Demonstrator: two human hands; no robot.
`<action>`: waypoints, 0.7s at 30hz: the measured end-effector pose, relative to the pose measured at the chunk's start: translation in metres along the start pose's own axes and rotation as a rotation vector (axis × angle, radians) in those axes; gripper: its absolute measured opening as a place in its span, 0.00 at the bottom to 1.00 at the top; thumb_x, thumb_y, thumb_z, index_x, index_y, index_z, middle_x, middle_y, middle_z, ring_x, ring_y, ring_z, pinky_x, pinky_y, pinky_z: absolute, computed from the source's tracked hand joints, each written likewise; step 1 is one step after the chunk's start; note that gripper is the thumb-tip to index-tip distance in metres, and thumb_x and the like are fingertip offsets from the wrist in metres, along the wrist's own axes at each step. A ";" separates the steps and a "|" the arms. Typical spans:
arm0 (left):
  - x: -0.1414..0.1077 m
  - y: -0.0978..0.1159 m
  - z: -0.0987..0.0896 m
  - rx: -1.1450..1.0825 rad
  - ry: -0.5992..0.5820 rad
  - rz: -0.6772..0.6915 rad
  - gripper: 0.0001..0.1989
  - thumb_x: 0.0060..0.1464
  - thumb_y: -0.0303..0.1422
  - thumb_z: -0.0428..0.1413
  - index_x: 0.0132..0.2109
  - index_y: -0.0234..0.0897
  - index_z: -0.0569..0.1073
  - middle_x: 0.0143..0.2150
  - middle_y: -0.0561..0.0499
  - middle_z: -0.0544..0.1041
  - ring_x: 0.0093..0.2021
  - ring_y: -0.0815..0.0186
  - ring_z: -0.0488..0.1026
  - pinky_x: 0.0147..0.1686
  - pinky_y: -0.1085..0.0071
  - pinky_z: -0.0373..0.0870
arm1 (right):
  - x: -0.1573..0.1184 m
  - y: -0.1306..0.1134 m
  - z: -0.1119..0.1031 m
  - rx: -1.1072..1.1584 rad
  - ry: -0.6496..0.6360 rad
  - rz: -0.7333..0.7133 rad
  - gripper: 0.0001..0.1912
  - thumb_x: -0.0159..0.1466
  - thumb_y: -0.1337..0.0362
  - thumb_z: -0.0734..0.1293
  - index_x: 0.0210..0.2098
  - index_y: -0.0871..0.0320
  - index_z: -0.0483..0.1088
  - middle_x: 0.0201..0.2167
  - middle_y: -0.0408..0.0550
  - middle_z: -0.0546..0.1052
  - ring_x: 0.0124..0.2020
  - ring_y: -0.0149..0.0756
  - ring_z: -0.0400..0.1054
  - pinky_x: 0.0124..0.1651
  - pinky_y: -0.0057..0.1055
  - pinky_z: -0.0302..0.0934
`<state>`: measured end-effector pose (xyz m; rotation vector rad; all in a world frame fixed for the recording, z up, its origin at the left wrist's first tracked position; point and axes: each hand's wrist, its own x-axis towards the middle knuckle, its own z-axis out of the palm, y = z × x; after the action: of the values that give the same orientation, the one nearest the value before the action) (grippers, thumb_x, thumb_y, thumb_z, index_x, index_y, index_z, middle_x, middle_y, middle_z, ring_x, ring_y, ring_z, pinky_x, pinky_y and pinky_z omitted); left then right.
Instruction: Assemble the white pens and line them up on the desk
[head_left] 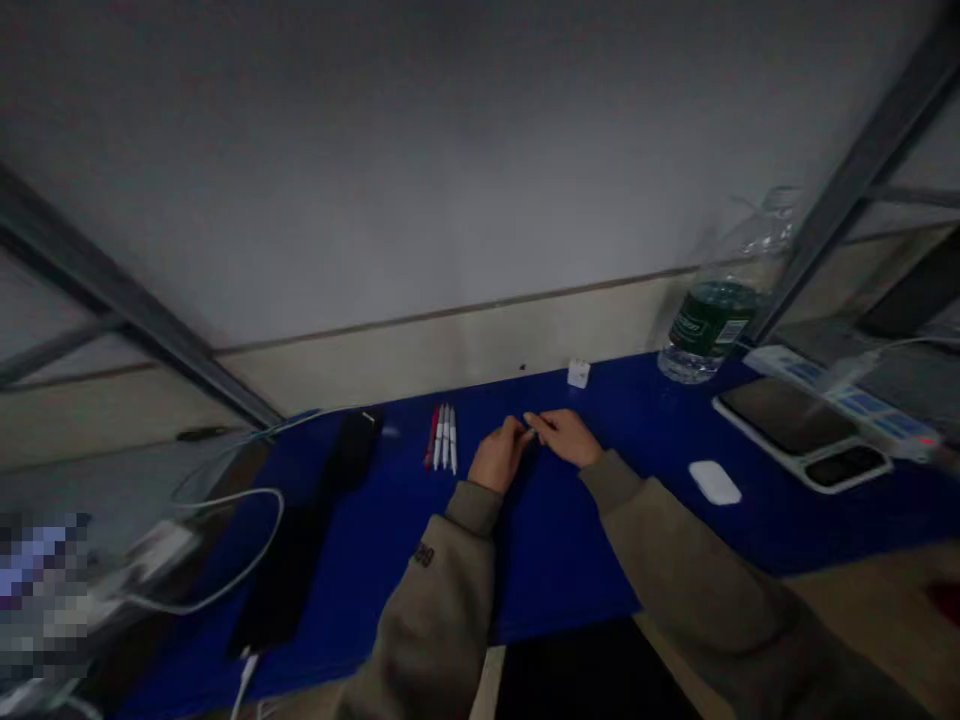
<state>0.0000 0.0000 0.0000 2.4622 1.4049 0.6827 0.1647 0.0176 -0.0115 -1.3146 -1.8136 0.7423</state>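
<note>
My left hand (499, 455) and my right hand (566, 436) meet over the middle of the blue tabletop (555, 540). The fingers of both are pinched together around something small between the fingertips, mostly hidden and too dim to name. To the left of my left hand, several slim pens lie side by side: a red pen (432, 438) at the left, then white pens (445, 438). Behind my right hand a small white cube-shaped piece (577, 373) sits near the wall.
At the back right stands a large water bottle (720, 300). Nearer are a white rounded case (715, 482), a white-framed device (802, 430) and a power strip (862, 400). Dark phone-like slabs (281, 580) and white cables (255, 560) lie on the left. Metal posts (142, 310) flank the table.
</note>
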 end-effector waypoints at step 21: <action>0.000 -0.005 -0.001 0.148 -0.062 -0.020 0.16 0.65 0.38 0.38 0.41 0.35 0.67 0.34 0.47 0.74 0.35 0.66 0.73 0.35 0.73 0.65 | -0.002 0.000 0.005 0.193 -0.034 -0.071 0.13 0.64 0.55 0.60 0.32 0.58 0.66 0.24 0.43 0.70 0.25 0.30 0.63 0.29 0.27 0.55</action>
<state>-0.0044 0.0026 -0.0011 2.5525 1.5039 0.5106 0.1606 0.0159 -0.0148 -1.1138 -1.7576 0.8817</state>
